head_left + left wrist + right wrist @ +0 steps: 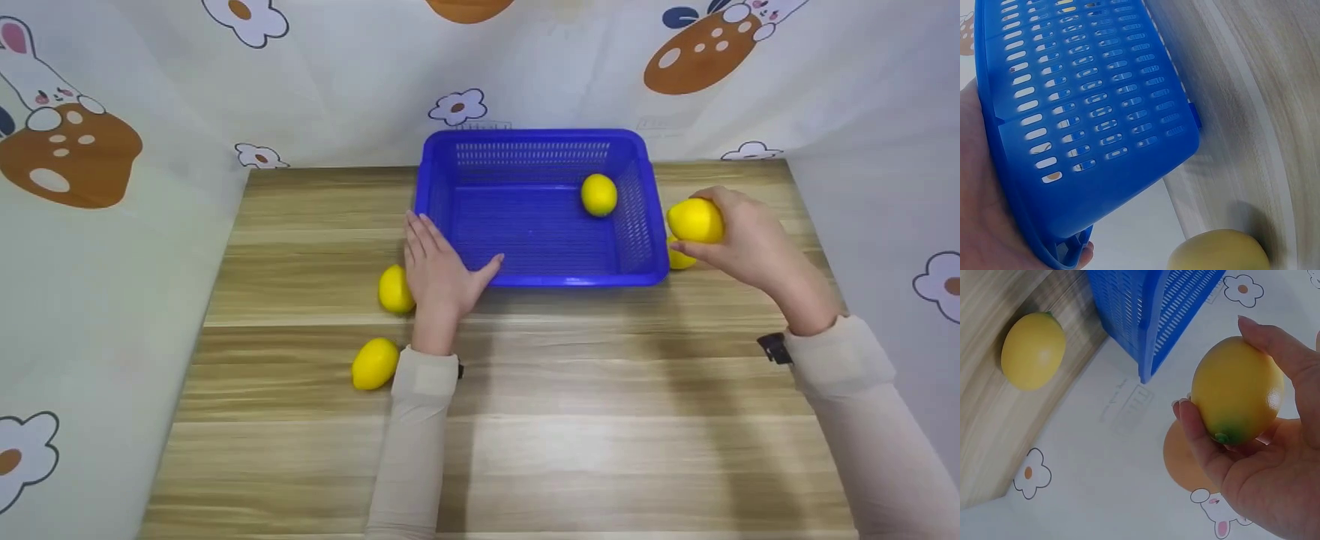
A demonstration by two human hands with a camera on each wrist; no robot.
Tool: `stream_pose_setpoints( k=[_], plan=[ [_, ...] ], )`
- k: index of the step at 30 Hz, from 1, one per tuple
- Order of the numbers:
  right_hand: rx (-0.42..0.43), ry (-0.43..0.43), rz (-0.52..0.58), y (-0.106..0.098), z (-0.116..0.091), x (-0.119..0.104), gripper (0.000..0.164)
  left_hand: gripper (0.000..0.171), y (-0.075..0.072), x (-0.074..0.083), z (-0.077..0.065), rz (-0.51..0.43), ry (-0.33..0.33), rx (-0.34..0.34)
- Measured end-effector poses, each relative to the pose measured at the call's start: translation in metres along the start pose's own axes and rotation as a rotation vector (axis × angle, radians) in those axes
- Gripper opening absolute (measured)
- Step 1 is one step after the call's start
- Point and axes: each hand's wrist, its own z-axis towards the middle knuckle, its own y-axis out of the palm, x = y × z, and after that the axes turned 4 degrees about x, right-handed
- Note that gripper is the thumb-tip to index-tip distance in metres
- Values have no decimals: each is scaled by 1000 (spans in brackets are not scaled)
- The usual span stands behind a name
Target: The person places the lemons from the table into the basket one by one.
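Observation:
A blue plastic basket (pixel 532 282) stands at the back of the table, with one lemon (pixel 599 195) inside near its right wall. My left hand (pixel 442 274) rests on the basket's front left corner, fingers straight along the left rim and thumb spread over the front rim. In my right hand (pixel 750 236) I hold another lemon (pixel 696 220), raised just right of the basket; the right wrist view shows the green tip of this lemon (pixel 1238 391). Below it, partly hidden, a further lemon (pixel 1033 351) lies on the table beside the basket.
Left of the basket lies a lemon (pixel 395 289), partly covered by the left hand. Another lemon (pixel 376 364) is nearer the front, beside the left sleeve. A patterned cloth (pixel 360 82) bounds the wooden table (pixel 585 450) at the back and sides.

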Motion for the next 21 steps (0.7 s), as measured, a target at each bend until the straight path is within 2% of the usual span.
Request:
stream_pose_setpoints(
  k=[7, 21],
  plan=[
    [-36, 21, 5, -4, 4, -8, 62, 130, 0, -1, 1, -6, -1, 0],
    [-99, -3, -3, -6, 11, -13, 63, 130, 2, -1, 1, -19, -2, 6]
  ],
)
